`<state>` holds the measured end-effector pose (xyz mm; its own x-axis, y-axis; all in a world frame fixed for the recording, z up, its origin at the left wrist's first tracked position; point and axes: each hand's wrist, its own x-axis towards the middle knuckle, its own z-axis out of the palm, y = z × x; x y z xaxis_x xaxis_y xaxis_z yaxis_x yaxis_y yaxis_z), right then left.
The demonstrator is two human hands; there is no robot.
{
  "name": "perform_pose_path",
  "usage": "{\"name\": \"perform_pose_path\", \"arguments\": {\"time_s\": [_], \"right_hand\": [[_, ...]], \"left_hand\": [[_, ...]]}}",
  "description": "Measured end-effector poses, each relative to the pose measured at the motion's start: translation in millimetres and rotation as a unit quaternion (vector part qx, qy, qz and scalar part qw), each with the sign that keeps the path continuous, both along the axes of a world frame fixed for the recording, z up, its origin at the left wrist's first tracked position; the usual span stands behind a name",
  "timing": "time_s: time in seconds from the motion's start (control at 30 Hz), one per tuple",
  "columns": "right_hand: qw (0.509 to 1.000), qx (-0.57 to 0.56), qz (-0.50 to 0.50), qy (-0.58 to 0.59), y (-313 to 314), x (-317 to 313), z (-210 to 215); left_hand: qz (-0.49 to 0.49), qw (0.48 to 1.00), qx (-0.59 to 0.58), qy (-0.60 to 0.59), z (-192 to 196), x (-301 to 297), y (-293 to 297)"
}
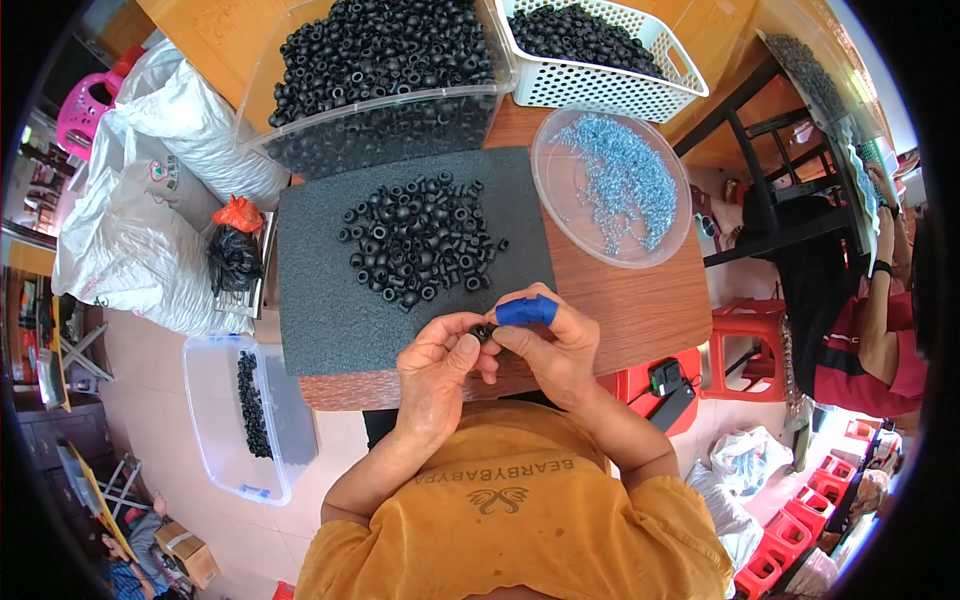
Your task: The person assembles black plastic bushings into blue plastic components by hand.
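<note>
In front of my body, above the near edge of the wooden table (640, 325), both hands meet at a small hollow black part (482, 332). My left hand (435, 365) pinches it between thumb and fingers. Blue tape (527, 310) wraps a finger of my right hand (560, 350), whose thumb and fingertip press together at the part's right side; anything tiny between them cannot be made out. Just beyond lies a loose pile of similar black parts (425, 240) on a dark grey mat (310, 300). A round clear lid (560, 195) holds many tiny light-blue pieces (625, 175).
Behind the mat stand a clear bin (380, 100) full of black parts and a white perforated basket (600, 95). A clear box (220, 440) sits on the floor at left, near white sacks (130, 230). Red stools (745, 350) and another person (870, 340) are at right.
</note>
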<state>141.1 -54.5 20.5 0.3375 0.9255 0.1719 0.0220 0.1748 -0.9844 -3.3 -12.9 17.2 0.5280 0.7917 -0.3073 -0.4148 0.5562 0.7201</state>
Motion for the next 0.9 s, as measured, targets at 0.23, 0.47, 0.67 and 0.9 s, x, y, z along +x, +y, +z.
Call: {"name": "perform_pose_path", "arguments": {"time_s": [0.23,0.47,0.67,0.9], "right_hand": [[1.000,0.009,0.015,-0.014,2.2,5.8,-1.0],[0.999,0.019,0.035,-0.028,2.9,6.7,0.6],[0.999,-0.032,0.011,0.043,-0.6,-0.3,4.7],[0.994,0.039,-0.010,-0.097,4.0,1.6,-1.4]], "left_hand": [[-0.027,1.000,0.004,0.002,-2.1,-3.3,3.7],[-0.041,0.999,-0.024,0.001,-2.5,-3.9,5.2],[-0.033,0.999,-0.021,0.030,-2.1,-1.6,2.9],[-0.029,0.999,-0.015,0.031,-1.6,-1.0,0.1]]}}
